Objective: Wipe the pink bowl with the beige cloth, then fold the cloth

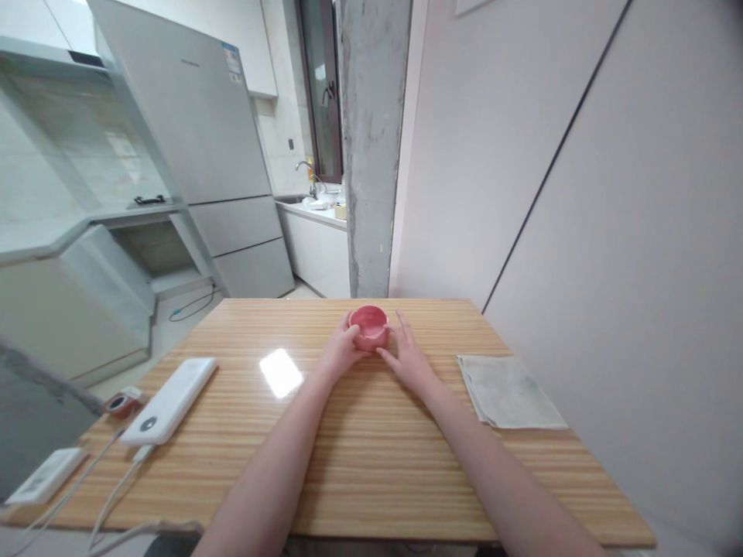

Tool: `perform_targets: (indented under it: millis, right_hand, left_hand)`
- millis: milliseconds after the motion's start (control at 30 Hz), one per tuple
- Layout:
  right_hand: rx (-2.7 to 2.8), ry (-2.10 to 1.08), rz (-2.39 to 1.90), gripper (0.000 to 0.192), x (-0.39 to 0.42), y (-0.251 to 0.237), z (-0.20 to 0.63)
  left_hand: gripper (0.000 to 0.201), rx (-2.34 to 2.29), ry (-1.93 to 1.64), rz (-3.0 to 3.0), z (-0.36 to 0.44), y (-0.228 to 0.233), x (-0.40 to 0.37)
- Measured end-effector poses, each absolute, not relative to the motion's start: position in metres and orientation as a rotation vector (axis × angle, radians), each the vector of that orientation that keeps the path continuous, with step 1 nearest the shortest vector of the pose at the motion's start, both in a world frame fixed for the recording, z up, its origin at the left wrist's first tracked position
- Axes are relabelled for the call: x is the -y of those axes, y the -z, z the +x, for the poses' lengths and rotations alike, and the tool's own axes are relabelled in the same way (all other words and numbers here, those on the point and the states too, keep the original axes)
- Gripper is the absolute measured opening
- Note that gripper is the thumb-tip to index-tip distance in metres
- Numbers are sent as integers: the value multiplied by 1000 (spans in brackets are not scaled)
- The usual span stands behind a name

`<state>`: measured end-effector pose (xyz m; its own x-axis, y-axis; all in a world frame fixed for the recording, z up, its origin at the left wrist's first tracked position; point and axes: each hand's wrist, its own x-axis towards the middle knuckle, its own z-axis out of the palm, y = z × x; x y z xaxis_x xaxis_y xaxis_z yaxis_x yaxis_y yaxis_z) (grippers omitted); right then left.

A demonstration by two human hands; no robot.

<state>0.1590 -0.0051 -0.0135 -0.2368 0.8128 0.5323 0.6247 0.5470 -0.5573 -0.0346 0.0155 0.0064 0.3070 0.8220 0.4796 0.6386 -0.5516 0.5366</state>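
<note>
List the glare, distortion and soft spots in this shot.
Head view: a hard white glare patch on the wooden table, left of the pink dish and clear of it; head view: wide-angle stretch, with the fridge leaning; head view: the fridge lettering too soft to read, and the upper right corner darkened.

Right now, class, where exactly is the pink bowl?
In the head view, the pink bowl is near the middle of the far edge of the table, between the left hand and the right hand.
</note>
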Motion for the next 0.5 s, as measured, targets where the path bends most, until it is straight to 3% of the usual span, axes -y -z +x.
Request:
perform_targets:
  millis: [67, 267, 500]
  right_hand:
    - [1891, -248, -1270, 49, 2, 17, 163]
    - [1834, -203, -1414, 49, -4, 27, 168]
    - [1854, -285, -1472, 53, -1, 31, 161]
  left_hand:
    - [28, -1614, -1100, 2268, -50, -9, -19]
    - [33, -2641, -1096, 1646, -108, -14, -20]
    - [40, -2859, -1074, 1194, -133, -4, -18]
